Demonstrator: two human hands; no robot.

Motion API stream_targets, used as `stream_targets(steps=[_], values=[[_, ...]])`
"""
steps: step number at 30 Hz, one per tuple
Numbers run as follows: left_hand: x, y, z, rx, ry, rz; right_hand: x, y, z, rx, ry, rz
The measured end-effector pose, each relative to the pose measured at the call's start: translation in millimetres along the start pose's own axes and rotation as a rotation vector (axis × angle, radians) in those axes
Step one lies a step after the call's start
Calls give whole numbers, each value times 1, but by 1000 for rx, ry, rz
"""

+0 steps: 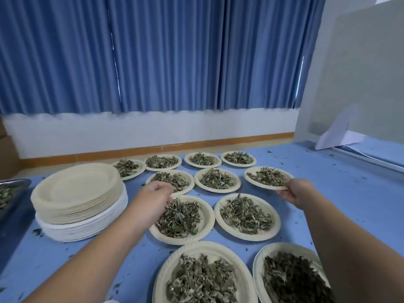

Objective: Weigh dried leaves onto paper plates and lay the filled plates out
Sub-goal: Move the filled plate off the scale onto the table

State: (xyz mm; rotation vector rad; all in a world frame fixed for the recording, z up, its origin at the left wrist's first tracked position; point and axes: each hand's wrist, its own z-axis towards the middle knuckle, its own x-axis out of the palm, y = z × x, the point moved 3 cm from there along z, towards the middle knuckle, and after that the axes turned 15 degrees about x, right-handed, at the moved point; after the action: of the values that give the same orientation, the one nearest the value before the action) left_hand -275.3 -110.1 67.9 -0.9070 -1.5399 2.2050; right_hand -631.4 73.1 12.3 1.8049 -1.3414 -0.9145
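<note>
Several cream paper plates heaped with dried green leaves lie in rows on the blue table (pixel 360 200). My right hand (pixel 294 192) grips the near rim of a filled plate (pixel 253 179) at the right end of the second row, thumb on top. My left hand (pixel 156 196) reaches over the left rim of another filled plate (pixel 206 224), its curled fingers in the leaf pile (pixel 179 217). Two more filled plates (pixel 203 254) (pixel 260 265) lie nearest me.
A tall stack of unused paper plates (pixel 76 193) stands at the left. A metal tray with leaves (pixel 8 191) pokes in at the far left edge. Leaf crumbs dot the table. A grey panel (pixel 360 68) and white paper (pixel 336 132) stand at the back right.
</note>
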Motion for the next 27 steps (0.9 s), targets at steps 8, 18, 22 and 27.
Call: stream_targets(steps=[8, 18, 22, 27], values=[[-1, 12, 13, 2, -8, -1, 14, -4, 17, 78, 30, 1], [-4, 10, 12, 16, -35, -44, 32, -1, 9, 68, 183, 39], [-13, 5, 0, 13, -54, -77, 25, -4, -13, 64, 181, 3], [-41, 0, -33, -2, -114, -119, 30, -3, -67, 41, 329, 75]])
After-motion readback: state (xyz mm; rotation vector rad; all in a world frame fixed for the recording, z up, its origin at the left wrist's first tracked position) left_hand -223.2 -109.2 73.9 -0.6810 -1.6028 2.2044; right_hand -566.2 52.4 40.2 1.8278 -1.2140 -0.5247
